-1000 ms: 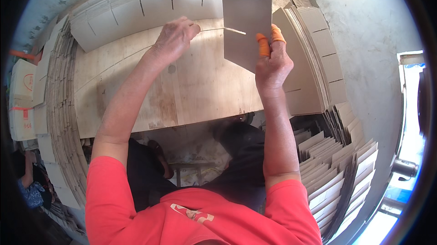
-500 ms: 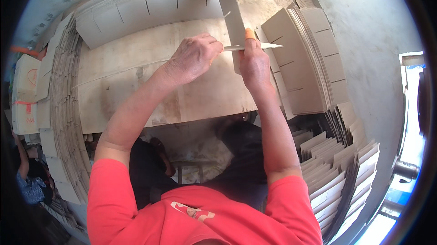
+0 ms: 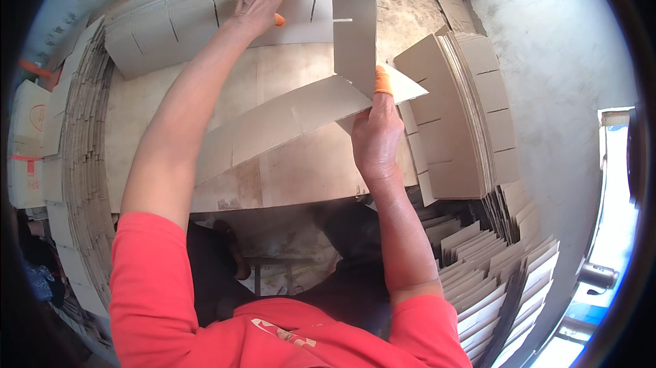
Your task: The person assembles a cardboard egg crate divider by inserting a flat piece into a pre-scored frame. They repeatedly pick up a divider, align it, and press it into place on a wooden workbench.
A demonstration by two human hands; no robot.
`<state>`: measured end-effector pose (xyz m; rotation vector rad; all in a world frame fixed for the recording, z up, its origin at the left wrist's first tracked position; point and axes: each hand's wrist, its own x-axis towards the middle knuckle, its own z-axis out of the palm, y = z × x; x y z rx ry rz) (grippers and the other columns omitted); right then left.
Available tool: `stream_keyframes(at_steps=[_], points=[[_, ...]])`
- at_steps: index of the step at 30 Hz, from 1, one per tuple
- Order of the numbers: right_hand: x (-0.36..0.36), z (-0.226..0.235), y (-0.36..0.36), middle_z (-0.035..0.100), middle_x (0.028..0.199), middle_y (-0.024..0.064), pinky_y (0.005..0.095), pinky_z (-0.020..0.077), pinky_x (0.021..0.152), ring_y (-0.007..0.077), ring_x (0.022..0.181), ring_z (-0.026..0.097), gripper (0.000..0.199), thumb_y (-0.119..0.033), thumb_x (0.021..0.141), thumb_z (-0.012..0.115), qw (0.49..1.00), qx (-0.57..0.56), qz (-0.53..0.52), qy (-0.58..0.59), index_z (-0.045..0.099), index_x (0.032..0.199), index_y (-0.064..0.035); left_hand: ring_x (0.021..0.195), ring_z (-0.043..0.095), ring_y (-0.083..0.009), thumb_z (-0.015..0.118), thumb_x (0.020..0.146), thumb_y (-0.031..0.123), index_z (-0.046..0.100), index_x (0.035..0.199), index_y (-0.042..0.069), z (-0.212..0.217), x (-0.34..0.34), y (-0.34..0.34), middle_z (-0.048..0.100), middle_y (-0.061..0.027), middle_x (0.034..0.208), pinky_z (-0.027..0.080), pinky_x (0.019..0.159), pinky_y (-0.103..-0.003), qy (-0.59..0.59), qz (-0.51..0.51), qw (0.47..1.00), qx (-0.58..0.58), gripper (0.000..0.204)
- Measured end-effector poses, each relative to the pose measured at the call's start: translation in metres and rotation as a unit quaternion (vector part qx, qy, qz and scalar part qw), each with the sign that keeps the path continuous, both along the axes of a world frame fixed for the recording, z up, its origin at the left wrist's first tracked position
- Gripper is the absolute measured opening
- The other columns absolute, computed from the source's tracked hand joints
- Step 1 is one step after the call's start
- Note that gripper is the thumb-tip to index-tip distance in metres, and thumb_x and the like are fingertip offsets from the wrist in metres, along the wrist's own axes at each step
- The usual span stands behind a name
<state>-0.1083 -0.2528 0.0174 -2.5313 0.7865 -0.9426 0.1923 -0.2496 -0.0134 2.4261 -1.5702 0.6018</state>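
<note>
At the far side of the table, my left hand (image 3: 258,7) curls its fingers over the top edge of a row of slotted cardboard strips (image 3: 154,33), gripping there. Its orange-covered thumb lies against the near face. My right hand (image 3: 379,137), with an orange cover on its thumb, grips two cardboard strips where they cross. One slotted strip (image 3: 355,23) points away from me; the other strip (image 3: 277,114) slants down to the left over the table. Whether their slots are fully engaged is hidden by the hand.
A pale wooden table (image 3: 157,118) lies below. Leaning slotted cardboard sheets (image 3: 434,108) stand at its right, and a tall cardboard stack (image 3: 85,142) at its left. Assembled dividers (image 3: 492,265) sit lower right. A white box (image 3: 29,142) stands far left.
My left hand has let go near the crossing and reached away to the far row. The strip it held now slants down to the left; the right hand keeps its grip, slightly nearer me.
</note>
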Motion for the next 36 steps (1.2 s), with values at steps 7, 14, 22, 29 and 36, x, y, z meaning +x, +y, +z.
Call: stream_keyframes(at_steps=[7, 14, 22, 29, 36], points=[[0.001, 0.001, -0.004, 0.060, 0.110, 0.0247, 0.0339, 0.0531, 0.070, 0.0299, 0.082, 0.065, 0.073, 0.016, 0.075, 0.056, 1.000, 0.016, 0.000, -0.009, 0.034, 0.142, -0.0025, 0.100, 0.053, -0.0276, 0.069, 0.069, 0.000, 0.052, 0.097, 0.003, -0.008, 0.021, -0.002, 0.057, -0.0096, 0.093, 0.046, 0.084, -0.039, 0.011, -0.062, 0.998, -0.006, 0.033], [0.000, 0.005, -0.004, 0.067, 0.105, 0.0165, 0.0293, 0.0527, 0.072, 0.0242, 0.077, 0.066, 0.077, 0.016, 0.074, 0.054, 0.998, 0.022, -0.024, -0.056, 0.040, 0.144, -0.0115, 0.092, 0.061, -0.0326, 0.066, 0.076, 0.001, 0.059, 0.100, 0.003, 0.014, -0.010, 0.025, 0.063, -0.0133, 0.095, 0.051, 0.077, -0.042, 0.155, -0.100, 0.982, -0.038, 0.025], [-0.006, 0.008, -0.001, 0.067, 0.105, 0.0163, 0.0278, 0.0519, 0.078, 0.0199, 0.083, 0.066, 0.082, 0.018, 0.075, 0.053, 0.998, 0.026, 0.023, -0.060, 0.034, 0.148, -0.0145, 0.089, 0.065, -0.0328, 0.068, 0.073, -0.006, 0.067, 0.093, 0.000, 0.009, -0.030, 0.038, 0.067, -0.0147, 0.092, 0.053, 0.075, -0.039, 0.137, -0.183, 0.968, -0.103, 0.021], [-0.015, 0.014, 0.002, 0.066, 0.107, 0.0150, 0.0298, 0.0522, 0.080, 0.0244, 0.089, 0.067, 0.085, 0.019, 0.072, 0.055, 0.997, 0.022, 0.053, -0.041, 0.035, 0.147, -0.0135, 0.086, 0.064, -0.0332, 0.069, 0.074, -0.003, 0.067, 0.093, 0.000, 0.016, -0.036, 0.044, 0.067, -0.0148, 0.091, 0.052, 0.074, -0.040, 0.140, -0.160, 0.975, -0.066, 0.019], [-0.021, 0.013, 0.002, 0.058, 0.094, 0.0125, 0.0295, 0.0502, 0.062, 0.0190, 0.071, 0.058, 0.082, 0.015, 0.080, 0.051, 0.997, 0.041, 0.056, 0.016, 0.023, 0.151, -0.0141, 0.081, 0.063, -0.0330, 0.060, 0.074, -0.004, 0.063, 0.084, -0.001, 0.032, -0.063, 0.052, 0.064, -0.0149, 0.081, 0.051, 0.070, -0.041, 0.165, -0.202, 0.956, -0.133, 0.011]])
